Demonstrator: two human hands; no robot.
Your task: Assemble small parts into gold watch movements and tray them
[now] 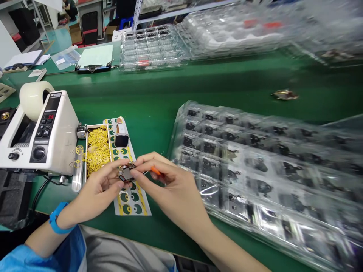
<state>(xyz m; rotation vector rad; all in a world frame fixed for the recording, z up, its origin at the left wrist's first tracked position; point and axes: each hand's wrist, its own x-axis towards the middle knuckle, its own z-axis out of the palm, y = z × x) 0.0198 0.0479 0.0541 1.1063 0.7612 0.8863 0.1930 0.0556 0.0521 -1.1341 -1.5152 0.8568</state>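
Remote feed: I log a green bench (153, 109). Directly on it, left to right: white tape dispenser (61, 130), box (109, 145) of yellow pieces (98, 149), patterned sheet (143, 206), clear compartment trays (181, 124). Small metallic piece (285, 94) behind the trays.

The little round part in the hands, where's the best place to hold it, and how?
I'd pinch the small round part by its outer edge, coming from the left, thumb below and fingers above, much as the left hand does. It's roundish with a flat grey square in the middle, so edge-holding probably leaves that face open to the right hand.
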